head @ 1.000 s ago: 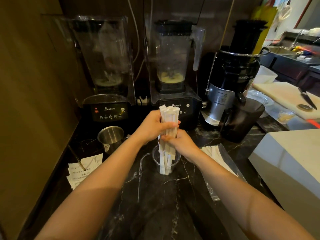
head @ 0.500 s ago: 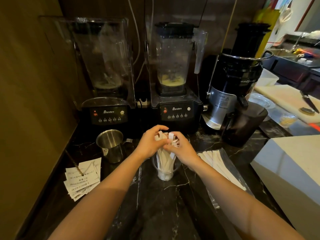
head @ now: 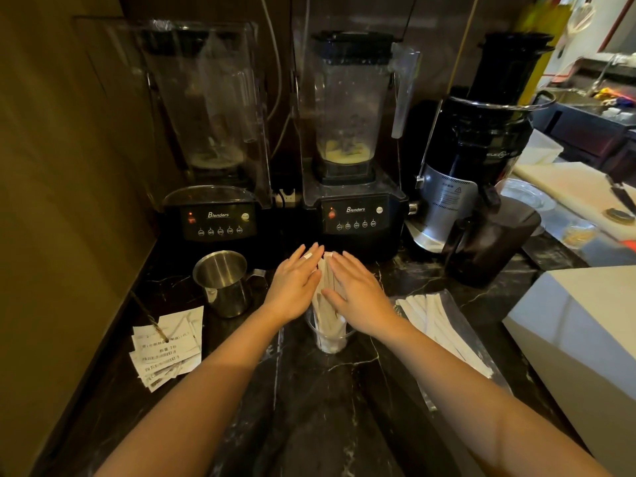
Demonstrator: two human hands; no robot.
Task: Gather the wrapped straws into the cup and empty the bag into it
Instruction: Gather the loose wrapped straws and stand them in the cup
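**Flat hands press the straws upright in the cup**

The grip is flat: the left hand and the right hand have straight fingers laid close together, and their palms press on the wrapped straws from either side. Nothing is pinched or curled round. The white tips of the bundle show between the fingertips, and its lower ends stand in the clear cup, which sits on the dark marble desk right under the hands.

Just right of the cup lies the clear bag, flat on the desk, with more wrapped straws inside it; it touches neither hand.

To the left of the cup stands a steel mug, and nearer the wall a stack of paper slips is stuck on a spike.

Behind the hands, two blenders stand side by side. The right-hand one holds a yellowish mix at the bottom of its jar. A juicer is to the right of them, with a dark jug at its front. A white box fills the right edge.
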